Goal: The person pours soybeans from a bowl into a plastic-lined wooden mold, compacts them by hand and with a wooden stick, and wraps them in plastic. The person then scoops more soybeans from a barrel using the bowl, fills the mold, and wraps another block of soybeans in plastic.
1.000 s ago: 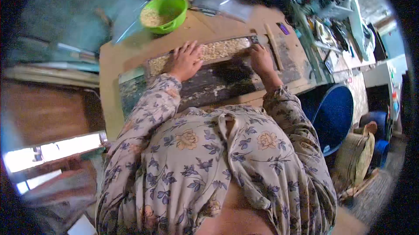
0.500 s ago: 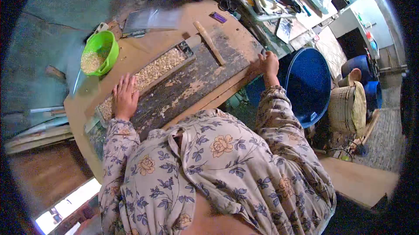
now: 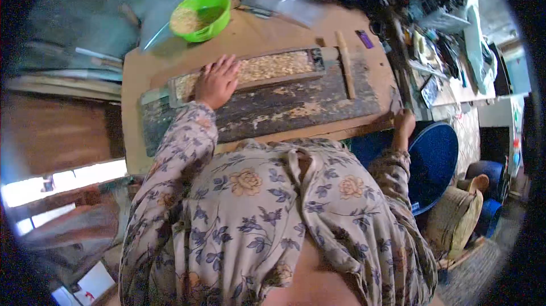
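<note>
My left hand (image 3: 218, 82) lies flat with its fingers stretched out on the near left part of a long, narrow tray (image 3: 273, 81). Small pale tan pieces (image 3: 276, 66), like chopped nuts or kernels, fill the tray. It sits along the back of a worn, dark wooden board (image 3: 256, 114). At the table's right edge, beside a big blue drum (image 3: 435, 161), is my right hand (image 3: 404, 123) with curled fingers; what they hold, if anything, cannot be made out. A wooden rolling stick (image 3: 345, 67) rests across the board's right part.
Behind the tray stands a green plastic basin (image 3: 213, 27) with more pale pieces inside. A purple packet (image 3: 364, 39) and a clear plastic sheet (image 3: 293, 7) lie farther back on the table (image 3: 156, 67). Cluttered shelves are to the right, with a woven basket (image 3: 452, 215) below.
The view has turned, so the table now appears more level. My right hand has drawn lower along the table's right edge beside the drum. My left hand stays on the tray.
</note>
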Motion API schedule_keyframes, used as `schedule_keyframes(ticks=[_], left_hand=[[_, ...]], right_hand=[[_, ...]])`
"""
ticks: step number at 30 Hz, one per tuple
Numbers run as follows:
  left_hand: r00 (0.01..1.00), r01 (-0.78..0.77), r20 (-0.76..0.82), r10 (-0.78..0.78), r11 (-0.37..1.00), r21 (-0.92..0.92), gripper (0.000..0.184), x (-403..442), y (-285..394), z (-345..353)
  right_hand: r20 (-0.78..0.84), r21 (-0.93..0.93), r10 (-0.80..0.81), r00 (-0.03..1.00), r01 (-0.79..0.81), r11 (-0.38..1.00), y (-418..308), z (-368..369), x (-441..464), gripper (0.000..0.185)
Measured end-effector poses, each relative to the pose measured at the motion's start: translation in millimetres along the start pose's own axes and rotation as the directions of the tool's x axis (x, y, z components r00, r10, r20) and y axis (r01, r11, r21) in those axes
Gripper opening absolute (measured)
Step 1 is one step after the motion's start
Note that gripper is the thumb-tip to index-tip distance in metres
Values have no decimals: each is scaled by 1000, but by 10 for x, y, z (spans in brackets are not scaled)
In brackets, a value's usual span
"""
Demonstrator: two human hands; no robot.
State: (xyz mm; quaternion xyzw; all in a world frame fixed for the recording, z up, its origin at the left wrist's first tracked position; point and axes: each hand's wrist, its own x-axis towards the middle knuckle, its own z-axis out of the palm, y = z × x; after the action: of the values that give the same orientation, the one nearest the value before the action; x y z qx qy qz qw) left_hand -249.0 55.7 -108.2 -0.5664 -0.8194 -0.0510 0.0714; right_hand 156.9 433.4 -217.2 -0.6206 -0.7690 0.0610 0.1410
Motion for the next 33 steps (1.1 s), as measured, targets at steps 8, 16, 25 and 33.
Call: schedule_keyframes(ticks=[8, 16, 25, 33], left_hand=[[997, -72, 7, 72, 997, -17, 53, -64, 15, -75], [994, -108, -34, 105, 990, -93, 59, -240, -118, -90], [999, -40, 25, 40, 999, -23, 64, -528, -336, -175], [999, 45, -4, -45, 996, -77, 65, -756, -500, -268]], right_hand=[[238, 660, -279, 930, 56, 749, -1656, -984, -698, 19], [147, 606, -721, 677, 515, 607, -3185, -668, -1485, 17], [130, 494, -785, 606, 647, 581, -3536, -530, -1694, 14], [49, 504, -820, 570, 695, 513, -3637, -547, -1828, 15]])
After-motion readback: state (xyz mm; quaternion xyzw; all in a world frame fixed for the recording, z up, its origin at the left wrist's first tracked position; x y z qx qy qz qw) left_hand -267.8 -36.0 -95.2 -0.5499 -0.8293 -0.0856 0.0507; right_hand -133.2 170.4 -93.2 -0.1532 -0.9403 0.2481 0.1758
